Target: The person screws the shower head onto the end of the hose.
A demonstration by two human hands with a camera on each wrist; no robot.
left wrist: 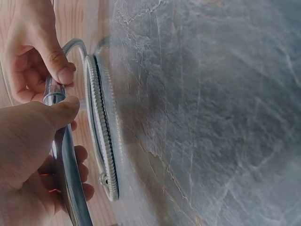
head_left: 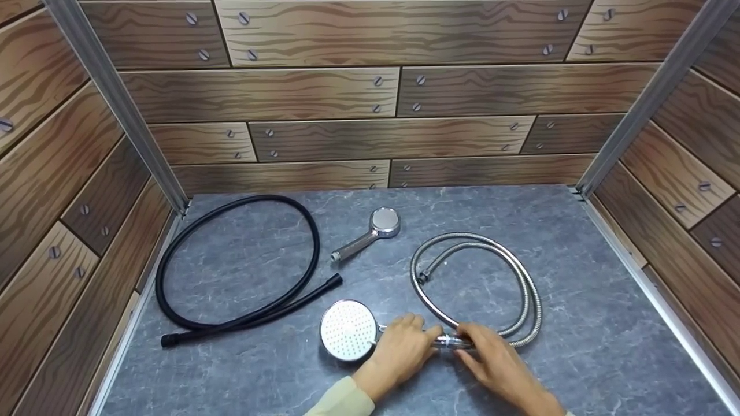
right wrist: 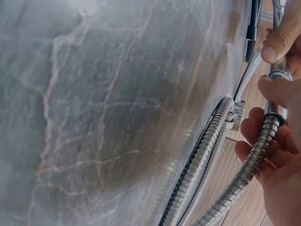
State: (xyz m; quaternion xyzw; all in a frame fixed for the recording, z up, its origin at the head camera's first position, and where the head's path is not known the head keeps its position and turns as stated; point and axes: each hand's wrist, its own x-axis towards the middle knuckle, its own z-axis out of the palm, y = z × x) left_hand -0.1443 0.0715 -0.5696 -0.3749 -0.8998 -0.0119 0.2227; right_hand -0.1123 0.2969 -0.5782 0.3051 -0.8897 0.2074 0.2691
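Observation:
My left hand (head_left: 402, 346) grips the chrome handle (left wrist: 73, 174) of a large round shower head (head_left: 348, 330), whose white nozzle face is turned up. At the handle's end, my right hand (head_left: 494, 361) pinches the smooth metal connector (right wrist: 273, 106) of a silver shower hose (head_left: 535, 289). Handle and connector meet in line between the two thumbs. From the right hand the ribbed hose (right wrist: 240, 183) curves away to its coil on the table. The hose's other end (head_left: 424, 277), with a nut, lies inside the coil.
A black hose (head_left: 317, 242) lies looped on the left of the grey marbled table (head_left: 260, 381). Behind the hands rests a smaller hand shower (head_left: 370, 234). Wood-patterned walls (head_left: 324, 92) close in the back and both sides, with metal rails (head_left: 653, 329) along the table's side edges.

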